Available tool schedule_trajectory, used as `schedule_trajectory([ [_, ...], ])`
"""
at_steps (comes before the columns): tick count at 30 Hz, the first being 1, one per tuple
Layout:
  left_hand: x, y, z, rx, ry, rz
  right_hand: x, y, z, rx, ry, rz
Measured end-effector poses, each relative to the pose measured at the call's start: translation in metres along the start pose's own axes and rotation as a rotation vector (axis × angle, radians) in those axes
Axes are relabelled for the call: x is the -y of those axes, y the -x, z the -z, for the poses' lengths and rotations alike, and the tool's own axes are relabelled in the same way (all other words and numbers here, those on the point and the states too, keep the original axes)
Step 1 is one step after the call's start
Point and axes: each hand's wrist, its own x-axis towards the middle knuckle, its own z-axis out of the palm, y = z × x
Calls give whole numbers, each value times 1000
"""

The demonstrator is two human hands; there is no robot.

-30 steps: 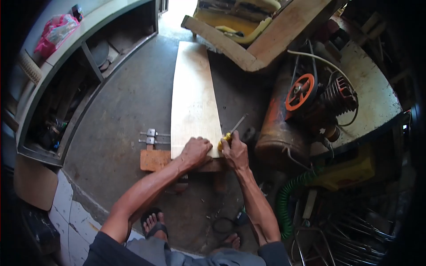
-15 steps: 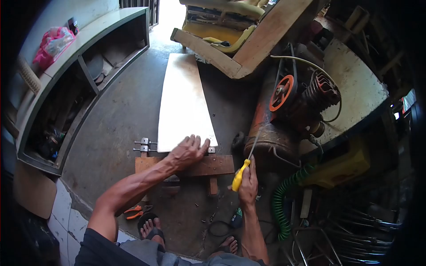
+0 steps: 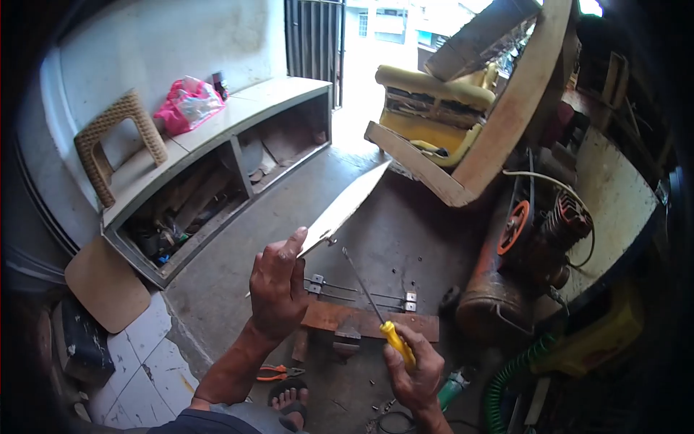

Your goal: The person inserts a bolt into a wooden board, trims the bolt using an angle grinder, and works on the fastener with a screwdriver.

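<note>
My left hand (image 3: 280,289) grips the near end of a pale wooden board (image 3: 343,207), which is tilted up nearly edge-on, with a small metal piece at its underside. In my right hand (image 3: 413,372) is a screwdriver with a yellow handle (image 3: 397,343), its shaft pointing up and left towards the board without touching it. Below both hands lies a brown wooden block (image 3: 390,322) with a dark metal piece beneath. Metal rods with square clamps (image 3: 410,301) extend just beyond the block.
Orange-handled pliers (image 3: 273,372) lie near my foot. A green tool (image 3: 453,388) is on the floor at the right. An air compressor (image 3: 491,289) stands further right, by a green coiled hose (image 3: 499,390). A low cabinet (image 3: 242,163) lines the left wall.
My left hand has lifted the board off the block and turned it edge-on. My right hand still holds the screwdriver, now tipped to the left. The view has swung up and left.
</note>
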Motion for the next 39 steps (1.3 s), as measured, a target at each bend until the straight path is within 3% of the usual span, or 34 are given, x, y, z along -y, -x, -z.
schedule_trajectory([
  [17, 8, 13, 26, 128, 101, 105, -6, 11, -24, 84, -206, -145],
  [20, 11, 12, 28, 151, 140, 104, -11, 10, -19, 141, -277, -270],
  [22, 11, 11, 30, 167, 161, 100, -16, 3, -11, 261, -773, -689],
  [24, 10, 8, 34, 210, 233, 113, -32, 2, -14, 301, -861, -700],
  [26, 13, 6, 35, 213, 269, 105, -38, 0, -17, 234, -511, -359],
  [28, 14, 6, 39, 217, 302, 104, -32, -1, -19, 217, -419, -303],
  [30, 14, 5, 43, 241, 325, 126, -28, -2, -25, 8, -55, 65],
  [37, 11, 8, 43, 270, 336, 143, -22, 1, -24, 27, 58, 35],
  [39, 11, 8, 43, 269, 300, 115, -31, 1, -25, 40, 197, 128],
])
